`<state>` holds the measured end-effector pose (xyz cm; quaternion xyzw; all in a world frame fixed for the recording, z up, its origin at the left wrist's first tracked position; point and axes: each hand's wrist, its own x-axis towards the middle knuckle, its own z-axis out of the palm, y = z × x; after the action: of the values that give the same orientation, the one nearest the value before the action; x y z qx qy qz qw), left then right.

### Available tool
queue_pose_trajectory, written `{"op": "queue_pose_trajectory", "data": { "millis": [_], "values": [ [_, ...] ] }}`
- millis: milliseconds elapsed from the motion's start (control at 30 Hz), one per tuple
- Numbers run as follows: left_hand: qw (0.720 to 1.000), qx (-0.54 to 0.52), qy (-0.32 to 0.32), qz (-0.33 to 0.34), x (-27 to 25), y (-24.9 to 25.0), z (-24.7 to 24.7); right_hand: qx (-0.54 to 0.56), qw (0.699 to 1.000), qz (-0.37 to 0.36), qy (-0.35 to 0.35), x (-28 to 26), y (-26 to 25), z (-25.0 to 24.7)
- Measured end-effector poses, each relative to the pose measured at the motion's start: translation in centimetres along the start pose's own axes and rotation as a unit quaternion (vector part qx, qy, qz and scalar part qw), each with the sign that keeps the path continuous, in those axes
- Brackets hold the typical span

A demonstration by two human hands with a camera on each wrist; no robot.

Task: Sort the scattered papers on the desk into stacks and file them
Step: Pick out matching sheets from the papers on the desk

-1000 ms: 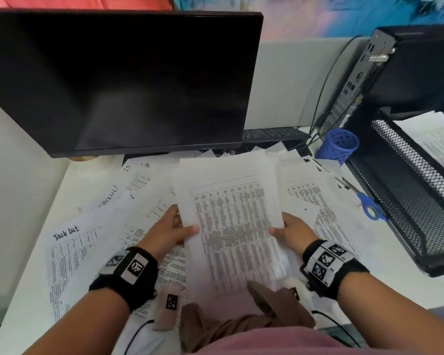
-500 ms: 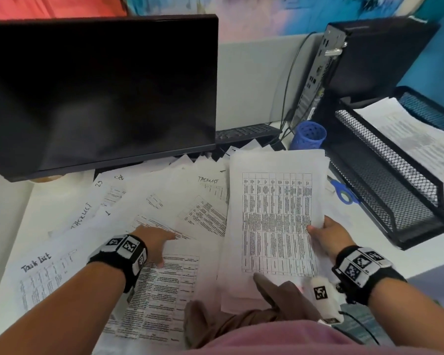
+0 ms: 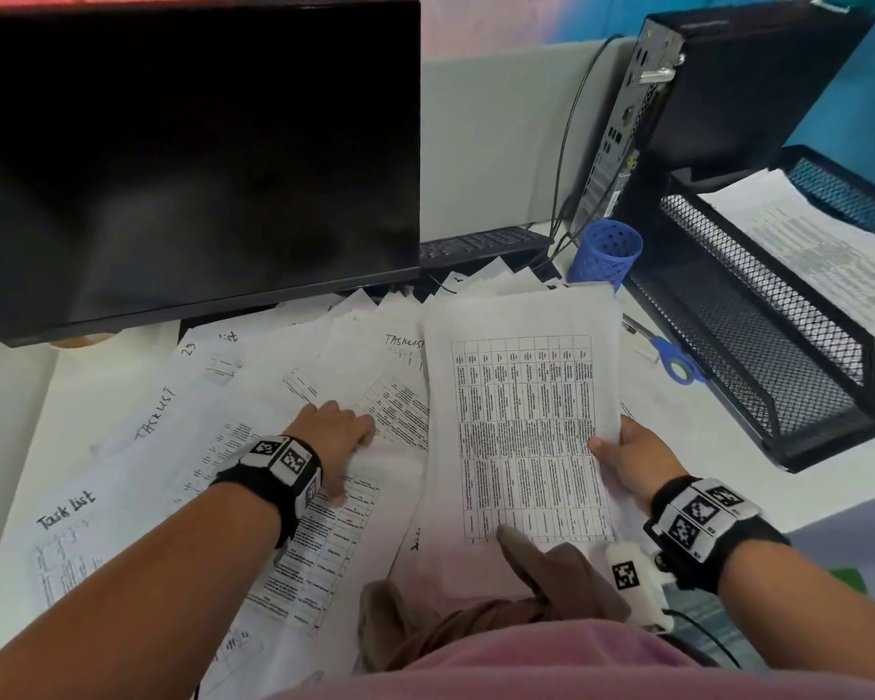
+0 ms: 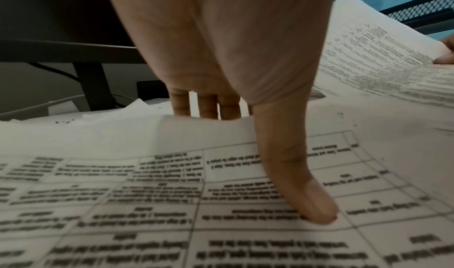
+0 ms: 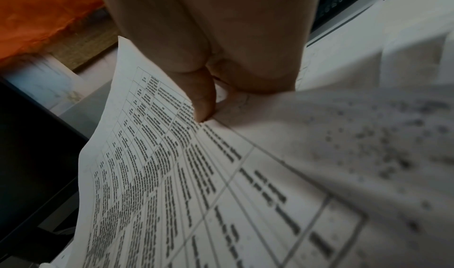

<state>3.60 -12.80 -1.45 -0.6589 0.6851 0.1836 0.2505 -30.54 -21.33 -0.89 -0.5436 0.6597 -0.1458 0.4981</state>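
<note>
Scattered papers (image 3: pixel 183 411), some headed "Task List" by hand, cover the white desk. My right hand (image 3: pixel 622 454) pinches the right edge of a stack of printed table sheets (image 3: pixel 521 421), thumb on top; the right wrist view shows the thumb (image 5: pixel 201 105) pressing on that stack (image 5: pixel 172 175). It is held just above the desk papers, right of centre. My left hand (image 3: pixel 334 437) lies palm down on the loose sheets to its left. Its thumb (image 4: pixel 312 204) presses on a printed table sheet (image 4: pixel 147 204), and a raised paper edge hides the fingertips.
A black monitor (image 3: pixel 198 159) stands at the back left, with a keyboard (image 3: pixel 481 245) behind the papers. On the right are a computer tower (image 3: pixel 718 93), a blue pen cup (image 3: pixel 608 255), blue scissors (image 3: pixel 678 363) and a black mesh tray (image 3: pixel 779 356) with papers in its top tier (image 3: pixel 819 255).
My left hand let go of the stack and moved left onto the loose papers. The right hand alone now holds the stack and has shifted it to the right.
</note>
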Motion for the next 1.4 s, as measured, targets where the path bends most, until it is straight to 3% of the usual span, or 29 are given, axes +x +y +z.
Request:
{"op": "queue_pose_trajectory", "data": {
  "millis": [267, 533, 733, 833, 900, 1000, 1100, 1200, 1400],
  "values": [
    [0.999, -0.039, -0.01, -0.008, -0.7, -1.1, 0.8, -0.032, 0.999, 0.003, -0.006, 0.5, -0.6, 0.6],
    [0.993, -0.065, 0.0, -0.097, -1.8, -0.6, 1.5, -0.021, 1.0, 0.015, -0.005, 0.6, -0.3, 0.5],
    [0.985, -0.058, -0.027, -0.163, -3.7, -3.5, 0.9, 0.085, 0.995, 0.059, -0.001, 1.9, 1.3, 0.4],
    [0.961, -0.156, 0.002, -0.23, -4.8, -5.6, 1.6, 0.099, 0.993, 0.069, -0.003, 2.8, 2.3, 0.4],
    [0.926, -0.271, 0.052, -0.259, -5.2, -6.3, 2.3, 0.106, 0.992, 0.065, -0.007, 3.0, 2.5, 0.4],
    [0.889, -0.372, 0.087, -0.254, -5.1, -6.1, 3.2, 0.111, 0.992, 0.065, -0.008, 3.1, 2.7, 0.3],
    [0.863, -0.432, 0.067, -0.252, -4.5, -4.7, 3.9, 0.096, 0.993, 0.072, -0.004, 3.4, 3.1, 0.5],
    [0.822, -0.51, 0.091, -0.238, -3.7, -3.4, 4.5, 0.104, 0.992, 0.07, -0.012, 3.9, 3.6, 0.5],
    [0.816, -0.513, 0.14, -0.225, -3.0, -1.6, 4.5, 0.1, 0.993, 0.066, -0.023, 3.9, 3.7, 0.6]
  ]
}}
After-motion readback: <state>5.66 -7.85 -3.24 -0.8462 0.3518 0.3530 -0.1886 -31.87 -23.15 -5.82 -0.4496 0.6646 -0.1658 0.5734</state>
